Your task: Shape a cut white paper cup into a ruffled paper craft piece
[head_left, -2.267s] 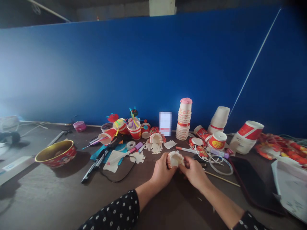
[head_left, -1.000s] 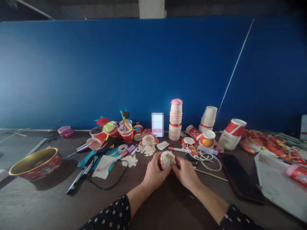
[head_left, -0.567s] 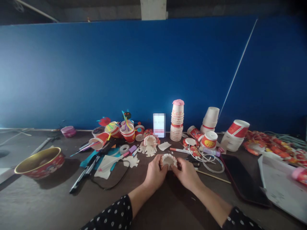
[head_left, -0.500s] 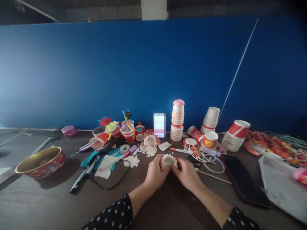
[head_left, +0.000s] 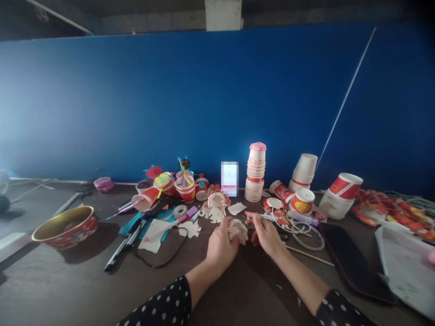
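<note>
My left hand (head_left: 222, 244) is closed around the side of a small cut paper cup (head_left: 239, 230), white inside, with its edge snipped into strips that fold outward. Just to the right of it, my right hand (head_left: 267, 235) is off the cup, fingers apart and slightly bent. Its fingertips lie in front of an orange-and-white marker (head_left: 248, 213); whether they touch it I cannot tell. Beyond the cup lies another fringed cut cup (head_left: 215, 208), and a white paper scrap (head_left: 237, 208) is beside that one.
A tall stack of paper cups (head_left: 255, 176) stands near the blue partition (head_left: 204, 99). Decorated cups (head_left: 185, 189) and a gold-lined bowl (head_left: 64, 228) are on the left. To the right lie a wooden stick (head_left: 309, 256), clear tubing (head_left: 311, 246) and a dark tablet (head_left: 353, 262).
My right hand has let go of the cut cup and moved slightly up and right. My left hand keeps hold of the cup, and its right-side strips now hang outward. The view has shifted slightly.
</note>
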`<state>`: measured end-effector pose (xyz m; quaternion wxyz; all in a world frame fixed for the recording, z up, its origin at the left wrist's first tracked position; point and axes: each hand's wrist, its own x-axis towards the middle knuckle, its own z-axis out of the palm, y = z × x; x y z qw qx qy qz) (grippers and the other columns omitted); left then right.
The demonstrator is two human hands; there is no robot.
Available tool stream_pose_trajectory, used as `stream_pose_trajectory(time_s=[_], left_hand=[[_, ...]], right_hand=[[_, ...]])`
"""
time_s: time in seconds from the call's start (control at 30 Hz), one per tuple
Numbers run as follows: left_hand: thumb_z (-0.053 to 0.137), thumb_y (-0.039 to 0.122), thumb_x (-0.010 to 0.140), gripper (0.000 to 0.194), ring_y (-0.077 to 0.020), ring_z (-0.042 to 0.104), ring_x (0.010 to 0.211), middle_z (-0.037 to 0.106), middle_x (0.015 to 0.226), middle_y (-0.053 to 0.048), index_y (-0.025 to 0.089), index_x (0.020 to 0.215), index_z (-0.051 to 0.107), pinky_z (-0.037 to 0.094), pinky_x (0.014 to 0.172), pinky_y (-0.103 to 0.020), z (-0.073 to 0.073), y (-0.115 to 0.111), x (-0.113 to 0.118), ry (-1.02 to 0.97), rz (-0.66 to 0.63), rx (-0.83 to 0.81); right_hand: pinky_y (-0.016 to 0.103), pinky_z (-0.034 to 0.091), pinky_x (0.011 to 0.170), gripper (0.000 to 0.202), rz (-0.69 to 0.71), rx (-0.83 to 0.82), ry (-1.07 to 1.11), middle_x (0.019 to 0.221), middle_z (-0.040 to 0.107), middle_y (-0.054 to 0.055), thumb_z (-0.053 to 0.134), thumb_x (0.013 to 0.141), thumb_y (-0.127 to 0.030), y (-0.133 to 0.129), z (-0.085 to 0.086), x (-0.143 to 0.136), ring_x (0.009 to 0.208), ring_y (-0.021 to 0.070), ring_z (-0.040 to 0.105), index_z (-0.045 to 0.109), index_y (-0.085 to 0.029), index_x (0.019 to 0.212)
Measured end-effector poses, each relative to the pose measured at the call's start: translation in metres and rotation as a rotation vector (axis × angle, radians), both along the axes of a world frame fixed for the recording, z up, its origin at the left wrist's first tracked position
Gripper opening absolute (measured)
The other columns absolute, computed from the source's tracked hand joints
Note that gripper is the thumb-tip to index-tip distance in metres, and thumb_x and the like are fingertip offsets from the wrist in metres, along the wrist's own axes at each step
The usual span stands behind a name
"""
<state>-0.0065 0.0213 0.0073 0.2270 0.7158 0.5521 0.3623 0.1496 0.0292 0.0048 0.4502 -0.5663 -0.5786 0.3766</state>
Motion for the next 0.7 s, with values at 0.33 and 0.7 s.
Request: stream_pose_trajectory(time_s=[0.33, 0.7], left_hand=[[0.059, 0.018, 0.067, 0.049, -0.0270, 0.054, 0.099, 0.055, 0.111, -0.011, 0.018, 0.115, 0.048, 0.041, 0.086, -0.036, -0.001, 0.000, 0.002, 0.056, 0.042, -0.024], [0.058, 0.016, 0.062, 0.049, -0.0257, 0.054, 0.096, 0.052, 0.108, -0.011, 0.016, 0.111, 0.051, 0.042, 0.085, -0.033, 0.004, -0.004, -0.001, 0.108, -0.046, 0.010]], right_hand=[[0.028, 0.047, 0.050, 0.075, 0.003, -0.047, -0.130, 0.096, 0.068, 0.013, 0.014, 0.086, -0.065, 0.049, -0.004, -0.006, 0.057, 0.0172, 0.063, 0.062, -0.014, 0.111], [0.031, 0.048, 0.057, 0.073, -0.031, 0.011, -0.218, 0.076, 0.070, 0.011, 0.018, 0.085, -0.066, 0.054, 0.000, -0.010, 0.058, 0.0201, 0.063, 0.070, -0.015, 0.087]])
